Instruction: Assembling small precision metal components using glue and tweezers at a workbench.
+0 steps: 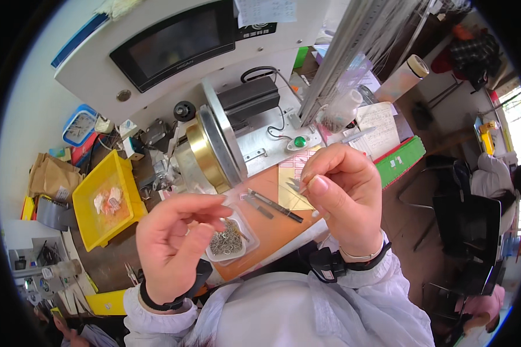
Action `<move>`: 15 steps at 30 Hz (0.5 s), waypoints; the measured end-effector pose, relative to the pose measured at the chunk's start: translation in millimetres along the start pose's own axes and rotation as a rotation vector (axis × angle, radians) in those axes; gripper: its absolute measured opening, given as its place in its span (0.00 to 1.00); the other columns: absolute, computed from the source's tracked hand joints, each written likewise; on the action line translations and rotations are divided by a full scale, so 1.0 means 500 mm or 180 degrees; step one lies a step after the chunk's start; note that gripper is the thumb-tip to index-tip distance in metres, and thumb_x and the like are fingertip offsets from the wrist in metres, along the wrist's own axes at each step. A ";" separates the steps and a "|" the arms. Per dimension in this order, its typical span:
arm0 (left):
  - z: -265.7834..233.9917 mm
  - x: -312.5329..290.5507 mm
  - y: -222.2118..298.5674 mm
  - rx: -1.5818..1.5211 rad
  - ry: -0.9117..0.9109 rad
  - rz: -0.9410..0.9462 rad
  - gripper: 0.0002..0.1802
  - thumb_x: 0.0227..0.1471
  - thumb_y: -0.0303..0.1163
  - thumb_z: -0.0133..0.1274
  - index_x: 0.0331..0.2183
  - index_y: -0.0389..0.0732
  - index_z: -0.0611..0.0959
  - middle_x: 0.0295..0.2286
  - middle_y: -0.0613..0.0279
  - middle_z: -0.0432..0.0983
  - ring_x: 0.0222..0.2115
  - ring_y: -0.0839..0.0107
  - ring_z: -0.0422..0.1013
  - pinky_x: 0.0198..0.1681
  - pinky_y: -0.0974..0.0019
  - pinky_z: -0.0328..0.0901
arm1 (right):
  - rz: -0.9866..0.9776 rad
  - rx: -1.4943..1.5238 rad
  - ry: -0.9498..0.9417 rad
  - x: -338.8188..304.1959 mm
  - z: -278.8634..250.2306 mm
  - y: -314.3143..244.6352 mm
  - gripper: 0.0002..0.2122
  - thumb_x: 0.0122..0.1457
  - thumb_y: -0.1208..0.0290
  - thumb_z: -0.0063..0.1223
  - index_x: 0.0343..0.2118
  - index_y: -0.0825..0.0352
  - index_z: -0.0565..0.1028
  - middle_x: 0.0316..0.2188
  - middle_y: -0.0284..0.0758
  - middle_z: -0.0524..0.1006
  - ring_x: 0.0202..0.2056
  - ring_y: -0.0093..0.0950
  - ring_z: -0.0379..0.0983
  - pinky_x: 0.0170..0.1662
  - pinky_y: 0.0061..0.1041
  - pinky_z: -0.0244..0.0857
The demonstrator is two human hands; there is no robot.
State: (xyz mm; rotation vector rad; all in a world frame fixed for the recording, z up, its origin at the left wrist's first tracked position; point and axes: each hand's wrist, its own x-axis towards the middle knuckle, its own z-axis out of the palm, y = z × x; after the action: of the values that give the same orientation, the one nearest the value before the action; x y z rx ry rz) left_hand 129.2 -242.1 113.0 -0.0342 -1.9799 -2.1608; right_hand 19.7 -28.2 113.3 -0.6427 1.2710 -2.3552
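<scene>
My left hand [176,246] is raised over the left side of a small plastic tray [248,250], its fingers curved and apart with nothing visible in them. Inside that tray a white dish holds a heap of small metal rings [227,242]. My right hand [350,199] is lifted to the right, thumb and forefinger pinched together. A tiny thin piece seems to be between the fingertips, too small to name. Grey pointed metal tips [293,184] show just left of the pinch; whether I hold them or they lie behind is unclear. A black pen [278,206] lies between my hands.
Beyond my hands stands a machine with a brass-coloured ring [205,153], a green button [299,141] and a dark screen [173,43]. To the left is a yellow bin [136,199]; to the right, an open notebook [379,127] and a green strip [400,162].
</scene>
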 end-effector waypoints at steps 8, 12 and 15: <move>0.009 0.005 0.000 -0.0033 -0.0285 -0.0310 0.25 0.64 0.45 0.45 0.41 0.29 0.80 0.34 0.53 0.80 0.31 0.71 0.73 0.37 0.69 0.66 | -0.0070 -0.0278 -0.0088 -0.002 0.018 0.001 0.04 0.60 0.81 0.55 0.37 0.72 0.75 0.35 0.36 0.80 0.36 0.19 0.74 0.41 0.19 0.67; 0.009 0.006 0.004 -0.0020 -0.0460 -0.0409 0.28 0.63 0.48 0.45 0.40 0.28 0.80 0.33 0.53 0.80 0.31 0.72 0.72 0.37 0.69 0.65 | -0.0090 -0.0229 -0.0035 0.000 0.023 0.004 0.04 0.60 0.81 0.54 0.37 0.73 0.75 0.35 0.39 0.81 0.37 0.20 0.74 0.41 0.21 0.68; 0.003 -0.003 0.000 0.0363 -0.0175 -0.0107 0.28 0.59 0.50 0.52 0.39 0.29 0.80 0.32 0.54 0.77 0.31 0.72 0.70 0.36 0.69 0.64 | -0.0230 -0.0290 -0.0016 0.002 0.028 0.007 0.04 0.60 0.81 0.54 0.37 0.73 0.74 0.35 0.40 0.81 0.37 0.22 0.75 0.42 0.22 0.69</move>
State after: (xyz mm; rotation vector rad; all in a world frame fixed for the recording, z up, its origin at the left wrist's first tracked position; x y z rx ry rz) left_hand 130.3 -240.3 112.8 -0.0432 -2.1458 -2.0845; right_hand 27.2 -39.8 117.3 -0.7338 1.3815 -2.3625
